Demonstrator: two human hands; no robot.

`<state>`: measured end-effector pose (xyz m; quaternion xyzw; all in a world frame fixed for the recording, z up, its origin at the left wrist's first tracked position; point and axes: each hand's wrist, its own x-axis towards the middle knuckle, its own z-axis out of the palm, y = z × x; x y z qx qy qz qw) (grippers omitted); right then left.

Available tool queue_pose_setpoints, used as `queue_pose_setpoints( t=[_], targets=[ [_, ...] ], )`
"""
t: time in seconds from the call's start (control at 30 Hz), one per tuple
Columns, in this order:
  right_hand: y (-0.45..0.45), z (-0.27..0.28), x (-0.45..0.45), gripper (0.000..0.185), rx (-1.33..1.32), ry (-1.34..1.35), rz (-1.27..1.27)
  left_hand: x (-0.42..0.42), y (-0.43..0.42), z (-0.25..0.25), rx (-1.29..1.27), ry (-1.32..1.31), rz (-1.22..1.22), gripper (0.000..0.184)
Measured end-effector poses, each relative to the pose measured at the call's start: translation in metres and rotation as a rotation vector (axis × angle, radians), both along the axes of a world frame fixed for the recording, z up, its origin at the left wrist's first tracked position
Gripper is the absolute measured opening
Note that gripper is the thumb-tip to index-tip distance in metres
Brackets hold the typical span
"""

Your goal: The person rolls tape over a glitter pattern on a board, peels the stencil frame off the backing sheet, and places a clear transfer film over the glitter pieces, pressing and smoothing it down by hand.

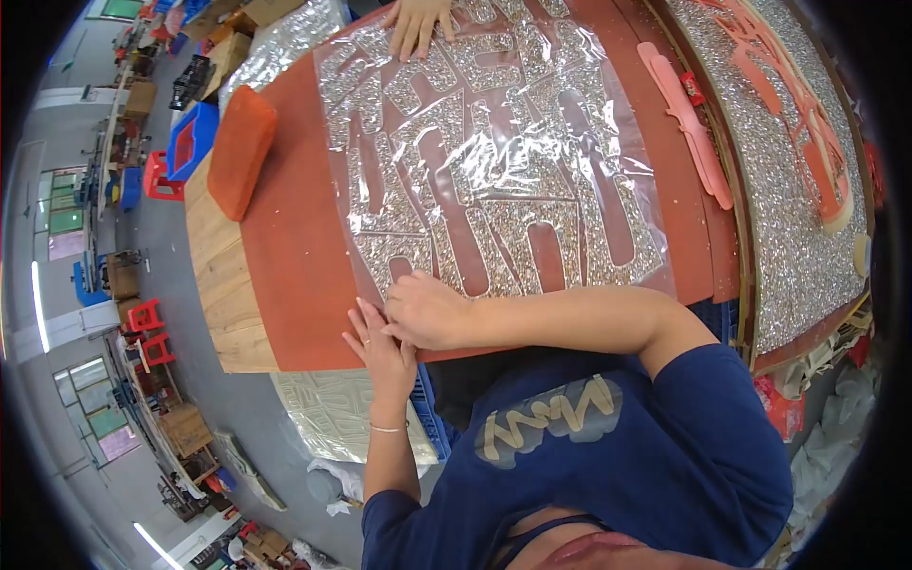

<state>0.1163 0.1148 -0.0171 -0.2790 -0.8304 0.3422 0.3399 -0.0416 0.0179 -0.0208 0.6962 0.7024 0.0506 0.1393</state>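
Note:
A clear plastic sheet with glittery, outlined shapes [446, 157] lies on a red-brown board [299, 266]. Near its lower left corner my two hands meet at the board's front edge. My left hand [385, 356] is turned partly upward, its fingers apart. My right hand [426, 309] is closed, fingers curled and pressed together against my left fingers; anything between them is too small or hidden to name. Another person's hand [418, 27] rests spread on the sheet's far edge.
An orange slab [242, 152] lies on the board's left side, near a blue bin [192, 142]. At right are pink strips [686, 123] and a glitter-covered panel [803, 275] with pink cut pieces [807, 123]. Red stools [161, 178] stand on the floor at left.

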Motion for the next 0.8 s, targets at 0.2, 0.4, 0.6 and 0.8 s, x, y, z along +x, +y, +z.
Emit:
queue_pose_setpoints(
  t=[0.2,0.4,0.6,0.8],
  targets=[
    [0.013,-0.012,0.0,0.024,0.17,-0.14,0.059,0.003,0.003,-0.002,-0.05,0.161,-0.025,0.099],
    [0.031,-0.011,0.01,0.028,0.19,-0.131,0.183,0.004,0.007,0.003,-0.134,0.132,-0.009,0.104],
    [0.049,-0.018,0.025,0.027,0.238,-0.12,0.328,0.001,0.004,-0.001,-0.085,0.09,0.007,0.111],
    [0.074,-0.004,0.061,0.036,0.278,-0.277,0.24,0.004,0.007,0.003,-0.052,0.142,-0.025,0.111]
  ],
)
